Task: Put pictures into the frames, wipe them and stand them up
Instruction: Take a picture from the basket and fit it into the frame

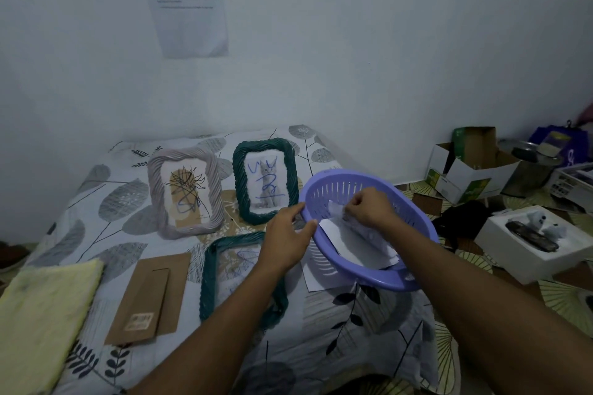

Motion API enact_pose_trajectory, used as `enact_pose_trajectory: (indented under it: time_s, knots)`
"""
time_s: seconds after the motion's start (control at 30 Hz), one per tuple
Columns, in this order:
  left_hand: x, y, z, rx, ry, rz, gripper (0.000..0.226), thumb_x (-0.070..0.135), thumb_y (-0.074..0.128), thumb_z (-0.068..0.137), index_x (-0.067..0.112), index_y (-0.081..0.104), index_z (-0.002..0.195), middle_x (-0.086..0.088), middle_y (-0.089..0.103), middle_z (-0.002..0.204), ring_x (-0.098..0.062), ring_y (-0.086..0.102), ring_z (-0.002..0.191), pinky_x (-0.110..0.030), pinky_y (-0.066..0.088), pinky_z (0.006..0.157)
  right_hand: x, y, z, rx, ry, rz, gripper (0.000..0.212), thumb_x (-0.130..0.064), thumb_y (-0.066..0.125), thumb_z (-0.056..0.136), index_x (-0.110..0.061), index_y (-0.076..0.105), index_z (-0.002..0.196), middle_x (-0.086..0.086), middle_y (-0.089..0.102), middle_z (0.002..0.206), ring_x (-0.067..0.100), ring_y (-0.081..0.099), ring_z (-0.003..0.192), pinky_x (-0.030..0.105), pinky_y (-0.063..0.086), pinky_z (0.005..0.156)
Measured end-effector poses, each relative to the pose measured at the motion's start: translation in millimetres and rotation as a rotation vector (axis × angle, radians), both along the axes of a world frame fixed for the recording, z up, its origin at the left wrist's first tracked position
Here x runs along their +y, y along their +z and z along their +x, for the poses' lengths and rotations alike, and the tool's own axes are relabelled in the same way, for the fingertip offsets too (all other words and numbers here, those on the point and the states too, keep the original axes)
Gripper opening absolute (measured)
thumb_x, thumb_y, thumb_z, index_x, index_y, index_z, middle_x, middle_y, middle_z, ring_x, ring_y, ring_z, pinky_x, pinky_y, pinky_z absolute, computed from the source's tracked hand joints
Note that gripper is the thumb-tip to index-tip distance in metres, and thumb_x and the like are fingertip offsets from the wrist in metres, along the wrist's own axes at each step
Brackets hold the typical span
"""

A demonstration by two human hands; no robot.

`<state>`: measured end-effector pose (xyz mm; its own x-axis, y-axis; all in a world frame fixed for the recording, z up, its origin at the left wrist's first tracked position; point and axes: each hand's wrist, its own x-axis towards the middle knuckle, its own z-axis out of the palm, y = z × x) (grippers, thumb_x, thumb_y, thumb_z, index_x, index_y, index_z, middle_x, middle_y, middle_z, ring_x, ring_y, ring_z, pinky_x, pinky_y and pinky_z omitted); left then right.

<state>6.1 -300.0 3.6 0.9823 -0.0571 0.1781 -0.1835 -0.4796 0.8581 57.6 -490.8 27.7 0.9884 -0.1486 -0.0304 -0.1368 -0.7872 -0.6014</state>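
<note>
A tilted purple plastic basket (333, 269) sits at the bed's right side with white paper pictures (349, 240) inside. My left hand (285, 234) grips its near-left rim. My right hand (369, 207) reaches into it and pinches a crumpled white sheet (335, 210). A grey rope frame (184, 192) with a flower picture and a green rope frame (264, 179) with a cat picture stand upright at the back. A third green frame (210, 279) lies flat under my left forearm. Its brown backing board (147, 297) lies to its left.
A yellow cloth (45, 314) lies at the bed's left front. Another white sheet (316, 279) pokes out under the basket. Open cardboard boxes (471, 167) and a white box (532, 240) stand on the floor at the right. The wall runs close behind the frames.
</note>
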Motion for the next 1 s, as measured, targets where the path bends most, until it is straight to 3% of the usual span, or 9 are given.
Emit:
enact_pose_trajectory:
  time_s: [0.07,0.13,0.3,0.43,0.6,0.7,0.77,0.87,1.0]
  knots:
    - [1,1,0,-0.016,0.003,-0.016,0.051,0.032,0.062,0.092,0.015,0.049,0.138,-0.005,0.053,0.137,-0.023,0.051,0.124,-0.042,0.043,0.104,-1,12,-2,-0.069,-0.026,0.102,0.026,-0.010,0.060,0.089,-0.012,0.058,0.063,0.008,0.052,0.063,0.016,0.044,0.059,0.026,0.034,0.056]
    - [3,5,1,-0.029,0.028,-0.075,0.046,0.029,0.061,0.093,0.014,0.051,0.135,-0.004,0.056,0.133,-0.023,0.054,0.120,-0.037,0.045,0.099,1,29,-7,-0.163,-0.056,0.298,0.018,-0.011,0.062,0.088,-0.012,0.065,0.071,0.005,0.057,0.067,0.014,0.049,0.062,0.024,0.040,0.060]
    - [11,24,-2,0.155,0.069,-0.355,0.048,0.032,0.058,0.094,0.014,0.047,0.137,-0.009,0.059,0.126,-0.016,0.060,0.102,-0.033,0.050,0.091,20,68,-31,-0.227,-0.002,0.739,0.013,-0.003,0.067,0.083,-0.015,0.065,0.088,0.008,0.064,0.076,0.018,0.056,0.063,0.024,0.048,0.056]
    - [23,41,-10,0.272,-0.014,-0.697,0.032,0.022,0.056,0.096,0.010,0.054,0.125,-0.010,0.070,0.103,-0.012,0.070,0.073,-0.026,0.056,0.060,43,74,-42,-0.138,0.032,0.890,0.023,0.002,0.069,0.082,-0.015,0.062,0.096,0.021,0.069,0.093,0.027,0.064,0.071,0.035,0.055,0.061]
    - [46,41,-18,0.171,0.127,-0.499,0.046,0.014,0.069,0.086,0.016,0.048,0.128,-0.004,0.065,0.105,-0.024,0.066,0.094,-0.044,0.058,0.080,73,65,-53,-0.152,0.038,0.819,0.024,-0.004,0.074,0.080,-0.018,0.062,0.094,0.012,0.071,0.085,0.021,0.063,0.071,0.028,0.052,0.058]
    - [60,38,-23,0.050,0.288,-0.323,0.052,0.018,0.080,0.076,0.017,0.045,0.115,-0.005,0.057,0.098,-0.019,0.060,0.087,-0.039,0.056,0.078,96,56,-60,-0.182,0.099,0.740,0.022,-0.007,0.077,0.077,-0.019,0.063,0.088,0.003,0.069,0.069,0.014,0.059,0.061,0.025,0.050,0.056]
    - [70,36,-25,0.076,0.282,-0.375,0.039,0.012,0.077,0.078,0.015,0.049,0.106,-0.009,0.060,0.095,-0.023,0.062,0.083,-0.042,0.058,0.077,112,48,-62,-0.157,0.120,0.749,0.020,-0.007,0.076,0.078,-0.019,0.063,0.085,0.006,0.069,0.073,0.019,0.060,0.064,0.032,0.050,0.060]
    - [82,36,-29,0.152,0.181,-0.560,0.005,0.009,0.058,0.093,0.009,0.063,0.094,-0.020,0.067,0.098,-0.024,0.068,0.082,-0.041,0.060,0.076,132,38,-65,-0.046,0.144,0.774,0.005,-0.017,0.069,0.087,-0.018,0.064,0.085,0.007,0.069,0.078,0.020,0.063,0.062,0.028,0.048,0.055]
    - [100,33,-34,0.212,0.136,-0.628,0.031,0.033,0.057,0.094,0.005,0.068,0.102,-0.023,0.070,0.100,-0.037,0.068,0.093,-0.054,0.055,0.084,148,30,-70,0.160,0.175,1.014,0.034,-0.033,0.048,0.099,-0.004,0.066,0.102,0.015,0.075,0.091,0.028,0.073,0.086,0.039,0.061,0.071]
